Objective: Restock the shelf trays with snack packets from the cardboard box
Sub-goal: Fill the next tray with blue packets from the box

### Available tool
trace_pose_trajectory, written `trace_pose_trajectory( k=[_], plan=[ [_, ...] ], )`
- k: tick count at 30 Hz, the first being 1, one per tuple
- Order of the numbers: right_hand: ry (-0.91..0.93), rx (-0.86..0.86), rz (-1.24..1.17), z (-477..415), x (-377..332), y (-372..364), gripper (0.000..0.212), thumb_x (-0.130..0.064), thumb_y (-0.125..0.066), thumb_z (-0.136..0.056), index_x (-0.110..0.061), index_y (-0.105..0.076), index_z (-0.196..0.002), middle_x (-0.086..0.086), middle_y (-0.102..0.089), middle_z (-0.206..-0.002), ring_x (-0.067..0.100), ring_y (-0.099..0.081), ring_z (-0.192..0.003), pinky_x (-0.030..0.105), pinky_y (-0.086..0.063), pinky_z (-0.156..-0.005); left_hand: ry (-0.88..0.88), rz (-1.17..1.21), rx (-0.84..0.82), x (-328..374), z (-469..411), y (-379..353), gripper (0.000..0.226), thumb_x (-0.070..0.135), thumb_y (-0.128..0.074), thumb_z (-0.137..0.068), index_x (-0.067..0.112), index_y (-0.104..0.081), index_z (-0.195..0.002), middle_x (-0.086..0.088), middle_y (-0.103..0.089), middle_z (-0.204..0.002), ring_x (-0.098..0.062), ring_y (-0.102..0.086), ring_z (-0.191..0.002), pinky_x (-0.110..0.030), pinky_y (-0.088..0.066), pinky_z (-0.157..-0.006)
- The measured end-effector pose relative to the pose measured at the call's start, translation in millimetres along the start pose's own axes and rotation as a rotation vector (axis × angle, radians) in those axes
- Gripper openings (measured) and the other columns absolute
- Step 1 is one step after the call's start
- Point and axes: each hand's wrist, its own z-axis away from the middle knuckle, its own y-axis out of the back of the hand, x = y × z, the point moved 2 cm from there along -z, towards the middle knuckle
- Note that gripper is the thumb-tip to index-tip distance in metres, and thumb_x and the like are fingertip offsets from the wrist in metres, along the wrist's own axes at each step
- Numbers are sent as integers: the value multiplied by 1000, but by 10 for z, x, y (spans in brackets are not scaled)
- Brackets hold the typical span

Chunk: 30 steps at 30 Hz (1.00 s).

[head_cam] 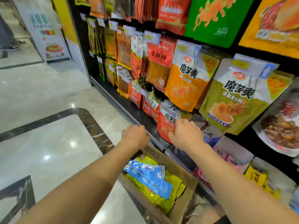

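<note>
Though partly hidden behind both forearms, noted nearest: cardboard box [182, 172], brown, flaps open, set on the floor against the shelf foot. Holds glossy blue packets [150, 177] lying over yellow-green packets [173, 189], flat and jumbled. Beyond it, left hand [135, 135] knuckles up, fingers curled over the shelf rail [113, 101]. Right hand [186, 134] open, fingers spread and laid on a red packet [165, 125] at the lowest hanging row, thumb near its lower edge. Farther up, orange packet [182, 84] and olive packet [233, 101] hanging side by side.
</note>
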Motion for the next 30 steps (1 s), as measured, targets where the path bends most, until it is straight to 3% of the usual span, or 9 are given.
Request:
trace_pose_trajectory(
  k=[7,14,17,20,23,26,27,30],
  plan=[
    [50,-135,-28,-241,-105,-823,53,-46,-52,-94,-12,-47,-134,14,-51,-136,38,-46,-126,49,-45,-99,165,107,-170,-266,-204,-836,49,46,-52,-92,17,-51,-131,-10,-56,-131,-35,-49,-124,-45,-44,-99],
    [118,-278,-67,-410,12,-1764,54,-47,-53,-95,-14,-44,-138,11,-50,-138,35,-46,-128,46,-43,-101,351,310,-307,-406,-374,-1812,57,44,-54,-92,4,-46,-132,-18,-53,-136,-36,-51,-127,-38,-42,-101],
    [181,-323,-112,-482,68,-2146,55,-45,-52,-96,-16,-42,-141,9,-50,-140,32,-44,-132,43,-40,-104,401,414,-332,-410,-496,-2277,66,51,-42,-79,10,-53,-130,-13,-57,-133,-33,-54,-126,-34,-45,-98],
    [267,-384,-197,-534,71,-2550,56,-40,-54,-97,-15,-41,-146,8,-48,-143,29,-42,-135,40,-38,-110,513,589,-351,-397,-554,-2668,52,38,-55,-87,16,-54,-134,-8,-58,-135,-29,-56,-126,-32,-45,-100],
    [319,-480,-317,-568,50,-2940,59,-35,-58,-98,-18,-37,-151,3,-41,-151,26,-37,-139,37,-35,-113,707,839,-366,-342,-532,-2954,39,30,-63,-88,8,-61,-121,-19,-66,-107,-31,-66,-97,-32,-51,-79],
    [334,-574,-374,-584,73,-3298,70,-37,-58,-99,-15,-26,-157,6,-26,-162,24,-22,-150,34,-21,-122,900,1015,-398,-305,-532,-3118,24,24,-65,-91,9,-58,-109,-9,-52,-77,-23,-52,-65,-28,-46,-58],
    [324,-605,-374,-587,96,-3399,74,-39,-56,-99,-13,-21,-159,8,-20,-165,24,-15,-153,35,-15,-124,936,1049,-411,-272,-549,-3154,24,25,-65,-92,14,-55,-111,-8,-54,-81,-23,-54,-69,-28,-48,-58],
    [273,-649,-377,-593,138,-3630,75,-43,-50,-102,-10,-14,-159,10,-9,-168,26,-2,-155,35,-5,-125,996,1083,-377,-210,-633,-3316,38,31,-68,-90,21,-56,-124,-4,-64,-117,-26,-61,-103,-39,-55,-79]
  ],
)
